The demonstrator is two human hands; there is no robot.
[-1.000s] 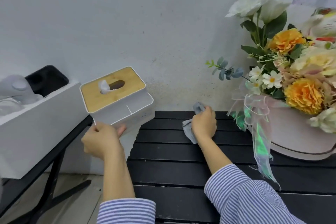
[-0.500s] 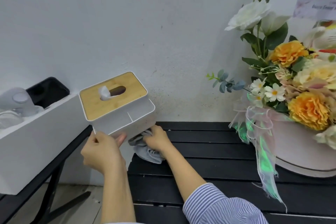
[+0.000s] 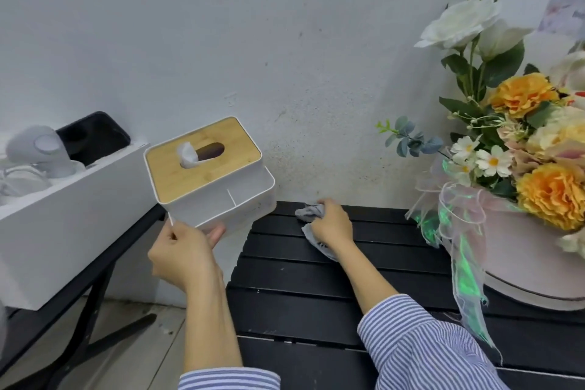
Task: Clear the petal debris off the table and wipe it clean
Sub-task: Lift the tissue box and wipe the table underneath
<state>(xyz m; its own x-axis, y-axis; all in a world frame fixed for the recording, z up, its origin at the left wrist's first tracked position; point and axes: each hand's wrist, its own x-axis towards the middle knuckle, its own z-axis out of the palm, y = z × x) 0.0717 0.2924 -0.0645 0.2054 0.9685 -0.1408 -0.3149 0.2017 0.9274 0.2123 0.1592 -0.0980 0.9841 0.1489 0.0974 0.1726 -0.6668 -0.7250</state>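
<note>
Table (image 3: 316, 301) wiped by right hand (image 3: 332, 225) gripping cloth (image 3: 311, 211); left hand (image 3: 182, 255) holds tissue box (image 3: 215, 180) aloft.

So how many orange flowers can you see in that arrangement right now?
2. One orange flower sits high in the bouquet, below the white blooms; a second orange flower sits lower, just above the pink box rim. More may be hidden beyond the frame's right edge.

You see one tissue box (image 3: 209, 177), one grey cloth (image 3: 311, 211), one flower arrangement (image 3: 519, 142), two hands.
</note>
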